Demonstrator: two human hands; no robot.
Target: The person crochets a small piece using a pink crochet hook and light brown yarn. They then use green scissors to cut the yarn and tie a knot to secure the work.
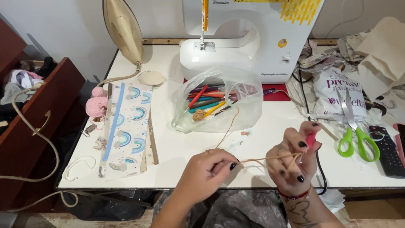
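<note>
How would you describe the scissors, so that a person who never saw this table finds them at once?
Start at the white sewing machine at the back of the white table and go right and toward the person. The scissors lie partly on a white printed bag, beside a black remote control. Their bright green handles set them apart.

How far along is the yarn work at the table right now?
Done: a pink crocheted piece lies at the table's left edge. In hand: the left hand pinches tan yarn stretched to the right hand, which grips a pink hook. Left: no stitches show on the yarn; the strand runs back to a small ball in the clear bag.
</note>
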